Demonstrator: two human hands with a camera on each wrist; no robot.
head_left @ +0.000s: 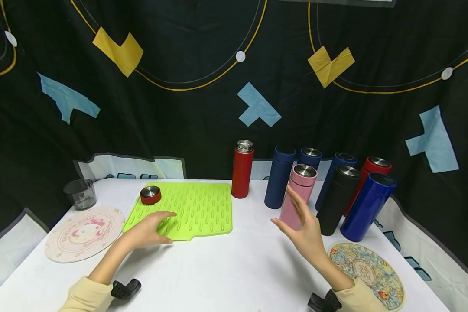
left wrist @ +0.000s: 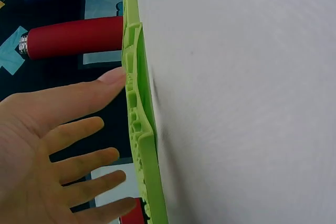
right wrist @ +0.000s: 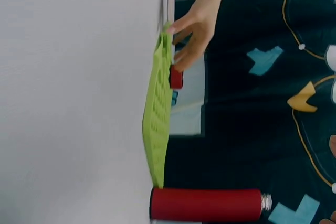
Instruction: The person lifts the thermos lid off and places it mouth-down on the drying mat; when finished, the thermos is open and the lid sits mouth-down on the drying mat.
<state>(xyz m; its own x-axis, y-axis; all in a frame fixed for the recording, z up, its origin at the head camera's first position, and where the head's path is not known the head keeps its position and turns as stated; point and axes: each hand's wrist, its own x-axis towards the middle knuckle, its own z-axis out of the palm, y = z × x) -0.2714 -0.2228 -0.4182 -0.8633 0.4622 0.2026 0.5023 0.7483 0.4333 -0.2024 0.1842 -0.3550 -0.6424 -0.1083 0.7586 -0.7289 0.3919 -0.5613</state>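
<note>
My left hand (head_left: pixel 150 232) hovers at the front left part of a lime-green ridged mat (head_left: pixel 206 208), fingers spread and holding nothing. In the left wrist view the thumb comes close to the mat's edge; whether it touches, I cannot tell. A red bottle cap (head_left: pixel 150 196) with a silver top lies on the mat's far left. Just beyond the mat's right edge stands a red bottle (head_left: pixel 242 173) without a cap, its metal neck bare. My right hand (head_left: pixel 304 229) is raised with parted fingers in front of a pink bottle (head_left: pixel 304 187), partly covering it; nothing is in its grasp.
Behind and right of the pink bottle stand several capped bottles: dark blue ones (head_left: pixel 279 177), a black one (head_left: pixel 337 201), a red one (head_left: pixel 374 167) and a shiny blue one (head_left: pixel 366 208). A patterned round mat (head_left: pixel 382 271), a pinkish round mat (head_left: pixel 60 238) and a clear cup (head_left: pixel 82 196) flank them.
</note>
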